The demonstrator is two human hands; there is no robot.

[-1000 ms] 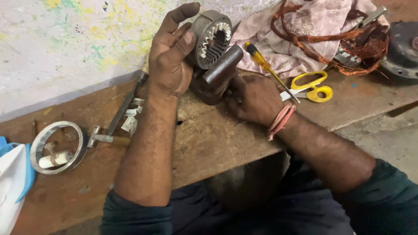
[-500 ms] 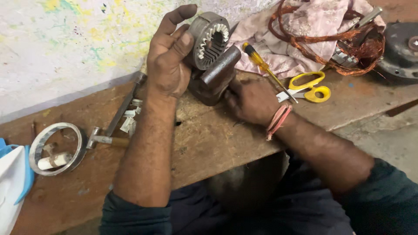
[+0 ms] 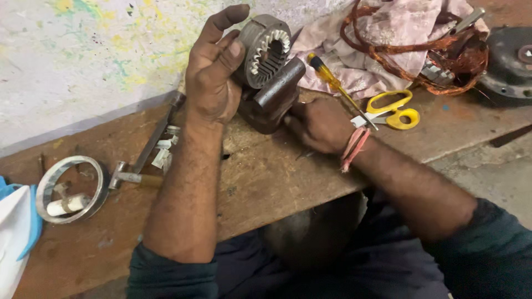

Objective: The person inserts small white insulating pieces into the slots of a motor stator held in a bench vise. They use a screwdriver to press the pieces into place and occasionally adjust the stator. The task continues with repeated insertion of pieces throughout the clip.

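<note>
Work: motor core (image 3: 265,51), a steel ring with white slot liners, sits tilted on a dark metal block (image 3: 271,99) at the back of the wooden bench (image 3: 266,177), near the wall.
Left hand (image 3: 213,77): I press my palm and thumb against the side of the core; my fingers are half open and curl over its rim, so it is a steadying hold, not a full grasp.
Right hand (image 3: 318,124): closed low beside the block, touching its base; what is inside my fist I cannot tell.
Around: screwdriver (image 3: 332,83) and yellow scissors (image 3: 390,108) just beside my right wrist, copper wire (image 3: 443,66) on a cloth behind, metal ring (image 3: 72,188) well apart on the left.
Advice: I think I should keep the core firm against the block, fingers outside the slots, so the liners are not crushed.
</note>
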